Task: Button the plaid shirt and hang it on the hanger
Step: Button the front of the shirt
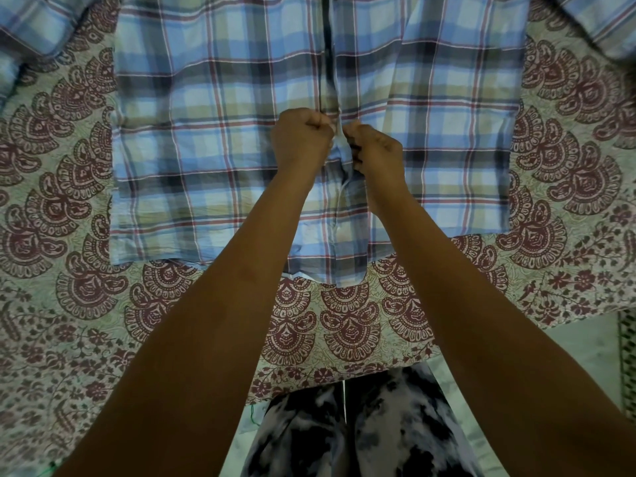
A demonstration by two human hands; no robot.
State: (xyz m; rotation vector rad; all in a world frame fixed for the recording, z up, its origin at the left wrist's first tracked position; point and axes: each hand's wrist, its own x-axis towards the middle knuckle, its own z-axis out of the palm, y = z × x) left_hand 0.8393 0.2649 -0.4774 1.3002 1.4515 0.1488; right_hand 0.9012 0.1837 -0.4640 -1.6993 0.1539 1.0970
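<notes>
A blue, olive and red plaid shirt point(213, 139) lies flat, front side up, on a patterned bedspread, its hem toward me. Both hands meet at the shirt's centre placket, about a third of the way up from the hem. My left hand point(301, 136) pinches the left front edge with curled fingers. My right hand point(375, 149) pinches the right front edge close beside it. The button between them is hidden by my fingers. No hanger is in view.
The bedspread point(69, 208) with maroon paisley print covers the whole surface under the shirt; its near edge hangs in front of my legs. The shirt's sleeves point(38, 25) spread out toward the top corners. Pale floor shows at the lower right.
</notes>
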